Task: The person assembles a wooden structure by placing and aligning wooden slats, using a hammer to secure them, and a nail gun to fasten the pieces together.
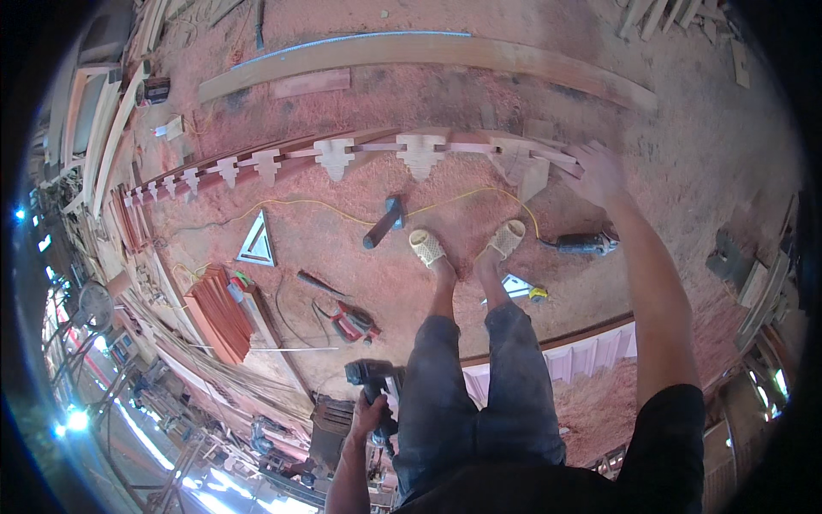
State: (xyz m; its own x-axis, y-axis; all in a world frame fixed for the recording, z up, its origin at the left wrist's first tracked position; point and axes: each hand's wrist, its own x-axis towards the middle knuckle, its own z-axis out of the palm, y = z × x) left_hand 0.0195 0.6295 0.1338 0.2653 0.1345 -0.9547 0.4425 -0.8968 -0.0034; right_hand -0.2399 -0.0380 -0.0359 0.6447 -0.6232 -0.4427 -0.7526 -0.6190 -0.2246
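Sawdust reddens the floor; along it runs a row of stepped wooden pieces. The right grip touches its right end, tightness unclear; the left grip wraps a black power tool.

Notched timber: matt wood. Power tool: dark plastic. Set square: shiny metal.

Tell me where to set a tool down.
Two dusty patches look free: between the long plank and the notched blocks, right of the short board; and between the right hand and the dark object at far right. The lower left is crowded with stacked reddish boards and a red power tool.
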